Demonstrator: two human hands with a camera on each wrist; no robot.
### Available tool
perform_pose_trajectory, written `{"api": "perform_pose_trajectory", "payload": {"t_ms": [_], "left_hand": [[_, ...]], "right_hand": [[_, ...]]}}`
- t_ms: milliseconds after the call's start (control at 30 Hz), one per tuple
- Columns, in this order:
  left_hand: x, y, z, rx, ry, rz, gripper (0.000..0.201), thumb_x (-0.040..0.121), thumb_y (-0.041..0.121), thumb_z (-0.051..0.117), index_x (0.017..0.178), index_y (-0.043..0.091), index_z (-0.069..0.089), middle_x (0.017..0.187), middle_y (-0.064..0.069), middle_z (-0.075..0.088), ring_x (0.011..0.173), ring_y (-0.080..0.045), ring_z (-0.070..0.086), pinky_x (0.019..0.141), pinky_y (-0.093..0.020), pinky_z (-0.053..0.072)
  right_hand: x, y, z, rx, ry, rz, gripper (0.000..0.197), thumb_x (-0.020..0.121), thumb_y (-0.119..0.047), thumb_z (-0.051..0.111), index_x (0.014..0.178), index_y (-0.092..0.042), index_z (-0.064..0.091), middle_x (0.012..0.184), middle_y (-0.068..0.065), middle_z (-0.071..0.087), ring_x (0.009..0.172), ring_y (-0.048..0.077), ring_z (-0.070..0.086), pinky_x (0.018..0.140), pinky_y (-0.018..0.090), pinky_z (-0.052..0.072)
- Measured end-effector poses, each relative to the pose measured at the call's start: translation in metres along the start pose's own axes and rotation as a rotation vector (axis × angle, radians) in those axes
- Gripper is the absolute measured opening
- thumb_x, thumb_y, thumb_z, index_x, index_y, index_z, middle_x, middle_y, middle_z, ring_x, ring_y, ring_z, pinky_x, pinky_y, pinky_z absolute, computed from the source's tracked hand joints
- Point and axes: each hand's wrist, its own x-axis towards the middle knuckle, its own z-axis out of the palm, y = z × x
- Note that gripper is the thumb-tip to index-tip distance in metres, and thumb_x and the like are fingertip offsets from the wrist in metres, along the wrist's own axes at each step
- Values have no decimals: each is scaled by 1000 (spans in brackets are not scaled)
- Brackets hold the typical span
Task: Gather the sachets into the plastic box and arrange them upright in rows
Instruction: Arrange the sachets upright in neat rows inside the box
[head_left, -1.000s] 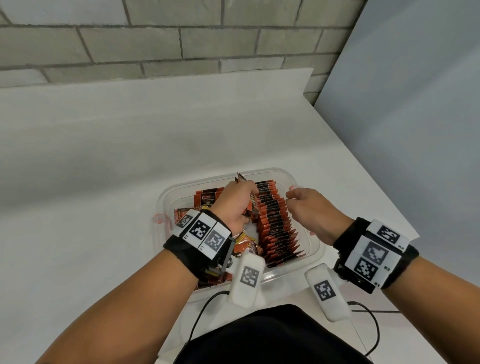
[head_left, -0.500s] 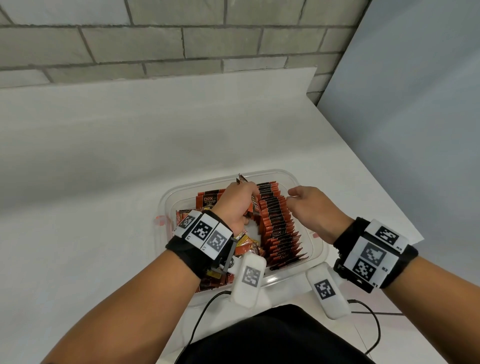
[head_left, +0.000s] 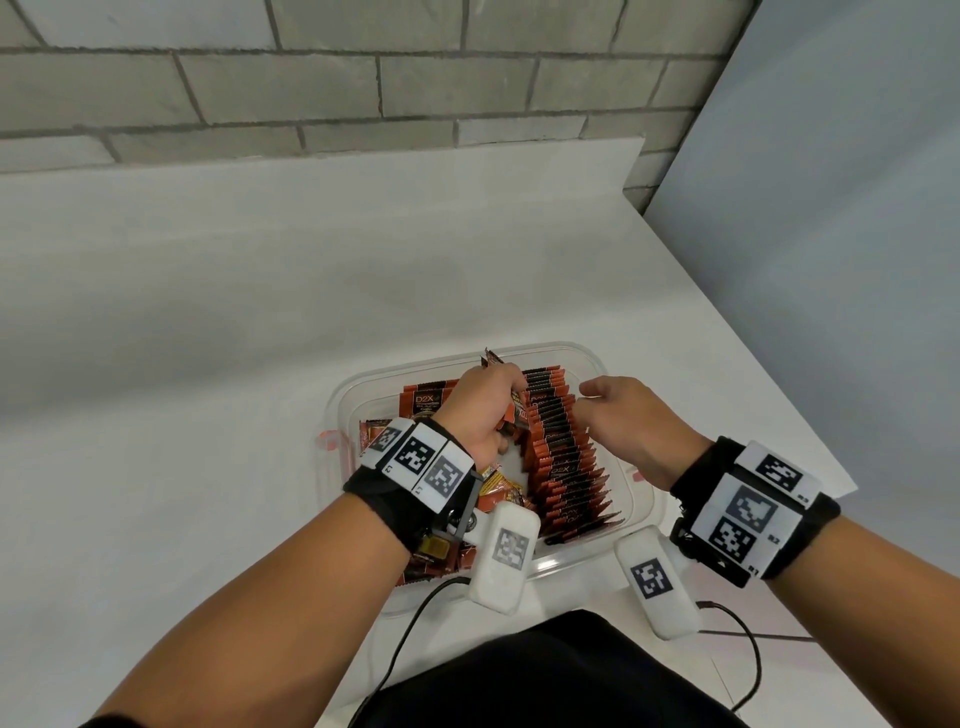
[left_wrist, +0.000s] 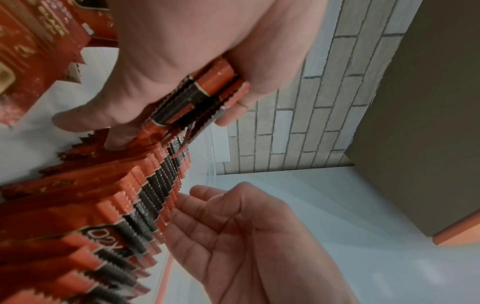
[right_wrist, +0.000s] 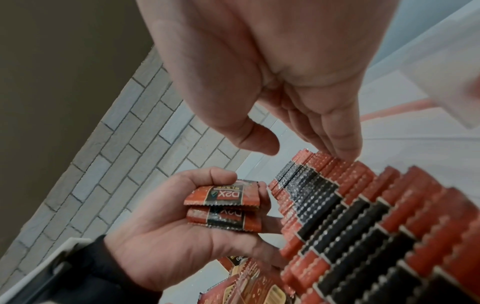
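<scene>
Loose sachets (head_left: 501, 486) are seen lying flat at the near left of the plastic box (head_left: 641, 512), on the white table (head_left: 218, 374); a row of sachets (head_left: 566, 457) is stood upright along its right half; a small bundle of sachets (right_wrist: 223, 209) is gripped in the left hand (head_left: 480, 410) beside the row; the right hand (head_left: 621, 421) is relaxed, nothing held, fingertips (right_wrist: 345, 153) laid on the row's tops; a brick wall (head_left: 363, 78) is seen beyond.

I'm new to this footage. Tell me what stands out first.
A long upright row of sachets fills the right half of the clear box on the white table. The left hand grips a small bunch beside the row; the right hand touches the row's far end.
</scene>
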Motion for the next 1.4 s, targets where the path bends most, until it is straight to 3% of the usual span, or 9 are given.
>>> {"api": "perform_pose_trajectory", "payload": {"t_ms": [100,200,267,400,567,700,800,1200,1400], "left_hand": [[-16,8,-7,3,-28,90,13,86,0,45,91,11,49,88,-10,50,73,-20,53,57,-29,41],[-44,22,-33,-13,-38,229,23,91,-1,49,111,10,53,98,-11,58,85,-26,64,71,-35,52],[-60,29,-61,-44,14,296,27,91,1,49,116,8,54,93,-11,65,78,-28,69,74,-41,55],[-74,33,-115,-64,147,339,33,91,3,47,120,14,59,78,-8,63,59,-22,60,60,-33,53],[-66,22,-162,57,309,325,21,92,13,54,106,24,65,81,-7,57,56,-20,56,60,-32,49],[-49,-1,-165,174,276,214,17,87,16,66,103,22,64,87,-8,59,66,-22,59,62,-31,50],[-43,-8,-164,204,232,201,18,85,11,68,97,25,65,85,-5,63,69,-20,61,68,-34,50],[-37,-6,-168,235,199,212,17,85,11,68,97,22,65,86,-6,65,69,-18,63,73,-41,56],[-38,-7,-168,227,209,214,17,86,13,68,99,23,65,83,-3,64,68,-15,62,67,-36,55]], "right_hand": [[-3,3,-4,-27,-33,-30,57,94,-26,52,146,-13,32,145,3,44,125,18,46,83,30,36],[-9,4,-9,-105,-40,-118,59,94,-29,53,147,-17,31,148,1,41,130,16,44,95,32,42],[-15,2,-12,-122,-15,-182,56,93,-28,55,145,-22,35,144,-3,45,124,12,48,94,31,45],[-19,-16,-4,2,-22,-245,42,91,-19,58,132,-22,48,123,-7,57,105,8,56,81,19,45],[-9,-45,32,198,-245,-74,14,89,-19,58,102,-15,58,118,5,58,113,20,53,105,40,41],[4,-56,59,165,-285,83,60,91,-37,56,140,-8,37,146,11,38,132,26,38,111,41,33],[11,-58,72,143,-286,154,72,93,-47,50,147,-7,25,150,12,34,134,27,36,112,40,31],[22,-58,117,105,-370,151,88,68,-73,50,135,-16,49,132,4,57,124,24,50,110,45,32],[17,-57,113,47,-407,114,64,80,-66,49,115,-15,63,113,5,68,110,24,59,107,44,37]]}}
